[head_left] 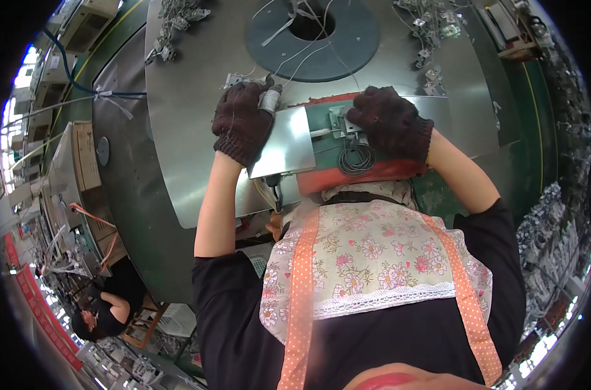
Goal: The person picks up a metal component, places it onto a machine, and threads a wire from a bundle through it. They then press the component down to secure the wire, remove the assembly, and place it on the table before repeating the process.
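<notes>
Both my hands wear dark brown knitted gloves. My left hand (245, 121) is closed at the left edge of a shiny metal plate (288, 144). A pale, cylinder-like piece (269, 99) shows at its thumb side; whether it is held or wrapped on a finger I cannot tell. My right hand (390, 120) has its fingers curled against a small metal bracket (340, 121). A short white rod (320, 132) lies between plate and bracket. Just below the bracket rests a coil of dark thin cable (356, 159) on a green surface with red edges.
A dark round disc (313, 39) with a central hole sits on the metal tabletop (204, 58) ahead. Wired metal parts lie in piles at the far left (178, 26) and far right (432, 39). Another person (110, 309) sits at the lower left.
</notes>
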Motion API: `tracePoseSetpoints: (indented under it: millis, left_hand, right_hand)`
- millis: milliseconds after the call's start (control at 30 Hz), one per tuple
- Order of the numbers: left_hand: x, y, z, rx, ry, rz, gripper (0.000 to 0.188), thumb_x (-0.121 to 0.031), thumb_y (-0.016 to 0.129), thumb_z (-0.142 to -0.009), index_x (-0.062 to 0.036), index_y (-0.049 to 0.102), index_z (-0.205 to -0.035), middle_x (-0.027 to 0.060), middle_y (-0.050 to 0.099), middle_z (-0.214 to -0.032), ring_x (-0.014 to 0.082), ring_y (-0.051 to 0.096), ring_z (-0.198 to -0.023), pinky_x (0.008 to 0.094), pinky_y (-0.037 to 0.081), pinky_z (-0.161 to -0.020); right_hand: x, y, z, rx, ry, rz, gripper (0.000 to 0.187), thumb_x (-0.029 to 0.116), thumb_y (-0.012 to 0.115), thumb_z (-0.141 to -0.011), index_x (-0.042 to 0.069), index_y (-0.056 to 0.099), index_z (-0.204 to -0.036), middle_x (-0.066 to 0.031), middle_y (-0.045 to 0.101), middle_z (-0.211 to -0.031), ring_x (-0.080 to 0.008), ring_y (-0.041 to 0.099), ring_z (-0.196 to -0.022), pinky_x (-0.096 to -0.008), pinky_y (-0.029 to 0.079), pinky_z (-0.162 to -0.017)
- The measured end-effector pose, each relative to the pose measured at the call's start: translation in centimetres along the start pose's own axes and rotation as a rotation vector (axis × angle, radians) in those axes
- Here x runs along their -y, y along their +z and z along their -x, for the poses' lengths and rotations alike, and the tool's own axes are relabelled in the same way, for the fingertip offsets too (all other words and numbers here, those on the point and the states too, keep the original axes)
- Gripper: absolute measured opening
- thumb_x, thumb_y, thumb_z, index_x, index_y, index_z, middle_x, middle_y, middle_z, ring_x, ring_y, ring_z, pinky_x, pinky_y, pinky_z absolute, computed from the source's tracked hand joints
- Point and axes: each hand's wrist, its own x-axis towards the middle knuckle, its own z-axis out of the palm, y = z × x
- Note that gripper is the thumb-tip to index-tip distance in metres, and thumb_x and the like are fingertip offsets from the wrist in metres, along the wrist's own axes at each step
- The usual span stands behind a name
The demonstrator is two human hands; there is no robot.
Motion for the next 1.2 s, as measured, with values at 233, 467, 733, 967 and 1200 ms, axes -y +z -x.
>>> tracePoseSetpoints:
  millis: [233,467,733,967,1200]
  left_hand:
    - [-1.0,0.2,-0.1,-0.315,0.281,-0.191,0.03,-0.027,0.068,-0.092,-0.0064,0.069,-0.113,0.0152,0.071,-0.106,0.0361,0.066,-0.104,0.0477,0.049,-0.098]
    - [-3.9,2.7,1.5,-0.129,0.459,-0.06,0.027,-0.031,0.07,-0.087,-0.0088,0.07,-0.103,0.0113,0.07,-0.098,0.03,0.066,-0.101,0.0475,0.042,-0.108]
    - [-10.3,6.2,1.8,0.262,0.488,-0.113,0.027,-0.021,0.066,-0.079,-0.0083,0.071,-0.102,0.0155,0.073,-0.098,0.031,0.069,-0.099,0.0474,0.045,-0.105]
    - [-11.2,6.3,2.4,0.176,0.481,-0.092,0.036,-0.028,0.068,-0.084,-0.005,0.068,-0.111,0.0181,0.072,-0.111,0.0345,0.067,-0.11,0.0483,0.043,-0.108]
    - [-10.4,7.3,2.8,0.101,0.455,-0.148,0.05,-0.035,0.069,-0.088,0.0012,0.064,-0.122,0.0204,0.07,-0.115,0.0375,0.065,-0.113,0.0493,0.042,-0.11]
  right_hand:
    - [1.7,0.3,-0.5,-0.129,0.088,0.109,0.023,0.014,0.067,-0.075,0.009,0.067,-0.097,-0.0136,0.065,-0.096,-0.0308,0.063,-0.097,-0.0439,0.052,-0.081]
    - [2.3,3.5,1.0,-0.156,0.212,-0.063,0.023,0.012,0.064,-0.078,0.004,0.066,-0.1,-0.0186,0.064,-0.096,-0.0352,0.061,-0.094,-0.0463,0.05,-0.083]
    - [3.0,4.8,1.7,-0.335,0.181,-0.288,0.047,0.016,0.067,-0.077,-0.003,0.059,-0.119,-0.0229,0.063,-0.105,-0.0402,0.059,-0.099,-0.0485,0.049,-0.087]
    - [-2.9,0.5,5.0,-0.292,-0.045,-0.722,0.051,0.011,0.062,-0.084,0.002,0.057,-0.134,-0.024,0.059,-0.119,-0.0408,0.059,-0.108,-0.0475,0.05,-0.095]
    - [-14.0,1.4,14.1,-0.179,0.451,-0.089,0.044,0.011,0.059,-0.088,0.015,0.063,-0.132,-0.0204,0.063,-0.116,-0.0404,0.06,-0.108,-0.049,0.052,-0.093]
